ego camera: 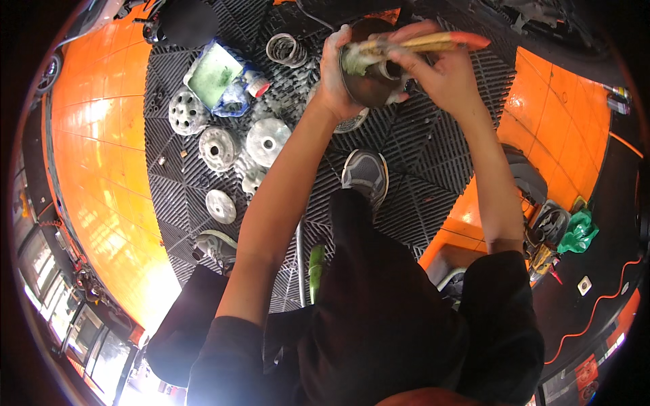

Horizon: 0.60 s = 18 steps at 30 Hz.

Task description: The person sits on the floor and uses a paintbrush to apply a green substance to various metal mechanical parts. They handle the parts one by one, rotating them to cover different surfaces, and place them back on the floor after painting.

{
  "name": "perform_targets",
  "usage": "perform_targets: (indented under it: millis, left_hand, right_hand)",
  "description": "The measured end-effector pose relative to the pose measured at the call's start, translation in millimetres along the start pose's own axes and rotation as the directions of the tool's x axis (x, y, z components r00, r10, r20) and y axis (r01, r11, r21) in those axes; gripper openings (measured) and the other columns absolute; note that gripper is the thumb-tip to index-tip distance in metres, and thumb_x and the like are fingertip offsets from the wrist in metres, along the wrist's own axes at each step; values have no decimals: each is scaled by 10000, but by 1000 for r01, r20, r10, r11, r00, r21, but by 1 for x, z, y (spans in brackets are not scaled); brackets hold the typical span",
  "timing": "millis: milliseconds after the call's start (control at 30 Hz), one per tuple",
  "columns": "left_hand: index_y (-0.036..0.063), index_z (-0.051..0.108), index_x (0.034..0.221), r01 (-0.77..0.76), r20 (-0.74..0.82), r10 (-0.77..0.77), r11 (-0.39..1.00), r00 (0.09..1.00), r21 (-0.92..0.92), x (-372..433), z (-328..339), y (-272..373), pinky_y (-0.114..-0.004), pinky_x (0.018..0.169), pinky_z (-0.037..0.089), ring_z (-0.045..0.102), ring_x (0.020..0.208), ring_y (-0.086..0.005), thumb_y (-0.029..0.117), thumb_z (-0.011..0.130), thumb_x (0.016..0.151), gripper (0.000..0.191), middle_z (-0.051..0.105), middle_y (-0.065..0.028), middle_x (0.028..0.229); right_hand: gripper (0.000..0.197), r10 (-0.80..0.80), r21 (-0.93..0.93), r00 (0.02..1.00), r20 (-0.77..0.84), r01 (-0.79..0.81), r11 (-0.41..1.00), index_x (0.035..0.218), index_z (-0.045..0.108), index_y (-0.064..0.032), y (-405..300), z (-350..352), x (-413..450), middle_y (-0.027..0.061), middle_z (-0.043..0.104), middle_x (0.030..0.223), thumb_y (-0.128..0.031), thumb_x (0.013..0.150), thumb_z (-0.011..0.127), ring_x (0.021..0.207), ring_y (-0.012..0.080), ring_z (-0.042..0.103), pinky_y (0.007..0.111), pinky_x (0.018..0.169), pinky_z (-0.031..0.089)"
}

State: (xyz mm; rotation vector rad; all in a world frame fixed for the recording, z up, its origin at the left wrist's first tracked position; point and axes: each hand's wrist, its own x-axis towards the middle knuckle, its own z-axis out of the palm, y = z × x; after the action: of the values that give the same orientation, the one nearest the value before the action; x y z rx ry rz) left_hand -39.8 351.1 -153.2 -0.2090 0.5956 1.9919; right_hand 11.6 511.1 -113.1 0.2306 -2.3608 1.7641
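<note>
My left hand [335, 76] grips the rim of a dark round metal part [368, 89], which looks like a clutch bell with a raised centre hub. In my right hand [439, 71] is a brush [429, 42] with a yellow and red handle, its pale, foamy bristles against the part's face. Both hands are wet with suds. Below them, partly hidden by my left wrist, another round metal part [353, 122] lies on the black slatted mat [421, 167]. A metal coil spring [286, 50] is on the mat to the left.
A cut-open blue plastic container [233, 99] with greenish liquid stands at the upper left. Around it lie a holed metal bell [187, 112], a round pulley plate [218, 148], a smooth disc [267, 142] and a smaller disc [221, 206]. A green bag [578, 231] is at right.
</note>
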Motion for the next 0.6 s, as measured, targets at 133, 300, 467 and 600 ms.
perform_targets:
  millis: [133,300,467,600]
  left_hand:
    - [101,539,1243,-149,-111,153,988,982,49,0,0,2,-501,837,485,603,1000,-308,692,424,779,761,596,-142,1140]
    - [93,543,1228,-209,-73,210,978,975,14,0,5,2,-459,861,480,603,1000,-298,659,432,782,729,606,-132,1116]
    - [56,574,1132,-155,-173,147,987,974,-34,5,-10,-16,-420,848,484,616,927,-278,646,449,802,688,614,-120,1051]
    - [76,596,1086,-132,-119,132,991,984,9,4,-7,-12,-392,879,465,593,964,-230,618,458,829,616,625,-81,1026]
  right_hand:
    - [133,-103,-236,976,194,148,960,960,659,-97,-14,2,-17,18,690,985,-149,839,680,859,232,678,331,755,540]
    - [184,-49,-362,998,34,58,931,999,632,-113,-3,7,-41,32,689,981,-151,829,691,815,246,686,327,677,553]
    - [199,-21,-68,958,-286,2,998,1017,640,-45,-12,46,-37,93,692,1003,-77,829,696,879,226,697,301,748,565]
    - [179,-70,-58,894,-443,49,997,1010,644,5,-16,63,-35,125,686,1047,-16,834,670,977,236,677,301,821,553]
